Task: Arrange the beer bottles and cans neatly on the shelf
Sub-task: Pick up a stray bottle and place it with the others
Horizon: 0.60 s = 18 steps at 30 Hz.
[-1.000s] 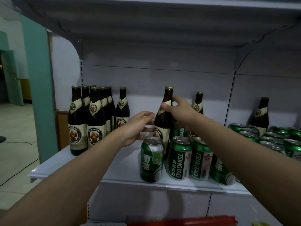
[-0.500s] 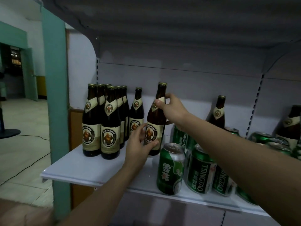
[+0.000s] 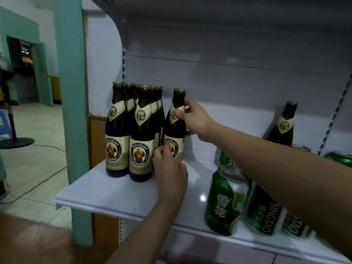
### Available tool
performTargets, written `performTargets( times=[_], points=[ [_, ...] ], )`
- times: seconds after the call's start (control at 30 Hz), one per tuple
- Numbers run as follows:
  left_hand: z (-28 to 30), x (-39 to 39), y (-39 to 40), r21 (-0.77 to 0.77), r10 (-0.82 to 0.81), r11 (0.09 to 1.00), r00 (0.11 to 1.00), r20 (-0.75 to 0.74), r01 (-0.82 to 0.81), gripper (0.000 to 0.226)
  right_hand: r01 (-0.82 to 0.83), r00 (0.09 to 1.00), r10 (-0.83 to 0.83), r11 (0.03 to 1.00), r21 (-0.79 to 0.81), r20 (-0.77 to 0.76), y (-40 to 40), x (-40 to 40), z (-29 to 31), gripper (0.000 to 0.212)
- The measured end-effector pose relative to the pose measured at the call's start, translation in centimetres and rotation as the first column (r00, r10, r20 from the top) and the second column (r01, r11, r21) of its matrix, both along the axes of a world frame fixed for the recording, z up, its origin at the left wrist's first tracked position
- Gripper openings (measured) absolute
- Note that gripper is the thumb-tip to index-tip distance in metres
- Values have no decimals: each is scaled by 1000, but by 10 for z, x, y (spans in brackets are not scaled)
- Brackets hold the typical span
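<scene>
Head view shows the right hand (image 3: 194, 119) grasping the neck and shoulder of a dark brown glass beer bottle with a cream label (image 3: 174, 128), thumb across the neck label and fingers curled behind. This bottle stands upright on the white shelf board (image 3: 114, 193), just beside the cluster of matching brown bottles (image 3: 133, 130) at the shelf's left end. The left hand (image 3: 169, 168) pinches the bottle low on its body label, probably to steady the base and align it with the row. A high and a low grip together limit tipping. Green aluminium beer cans (image 3: 226, 201) stand near the front edge to the right, one lone brown bottle (image 3: 284, 124) remaining at the back, apparently not yet grouped.
</scene>
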State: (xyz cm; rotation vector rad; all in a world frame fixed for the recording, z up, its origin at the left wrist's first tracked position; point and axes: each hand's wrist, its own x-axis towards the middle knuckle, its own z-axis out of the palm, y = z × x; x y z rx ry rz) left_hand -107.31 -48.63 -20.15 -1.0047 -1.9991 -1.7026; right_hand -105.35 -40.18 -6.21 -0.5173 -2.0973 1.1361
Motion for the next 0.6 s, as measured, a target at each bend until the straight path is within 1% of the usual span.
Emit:
performTargets(
  times=[0.1, 0.2, 0.3, 0.4, 0.5, 0.6],
  points=[
    [0, 1, 0, -27, -10, 1000, 999, 45, 11, 63, 2, 1000, -2, 1000, 3, -11, -1, -9, -2, 17],
    [0, 2, -1, -66, -21, 998, 999, 44, 24, 62, 1, 1000, -1, 1000, 2, -19, 0, -15, -3, 13],
    [0, 4, -2, -81, -22, 996, 998, 51, 26, 63, -10, 1000, 10, 1000, 3, 14, 0, -16, 0, 19],
    [1, 6, -3, -65, -30, 997, 998, 59, 33, 62, -17, 999, 16, 1000, 21, 29, 0, -15, -2, 20],
    [1, 6, -4, -41, -31, 999, 999, 45, 33, 58, 28, 999, -32, 995, 92, 38, -1, -15, -5, 34],
    [2, 6, -4, -19, -15, 1000, 999, 44, 16, 55, 20, 998, -25, 997, 78, 65, -1, -11, -2, 41]
  ],
)
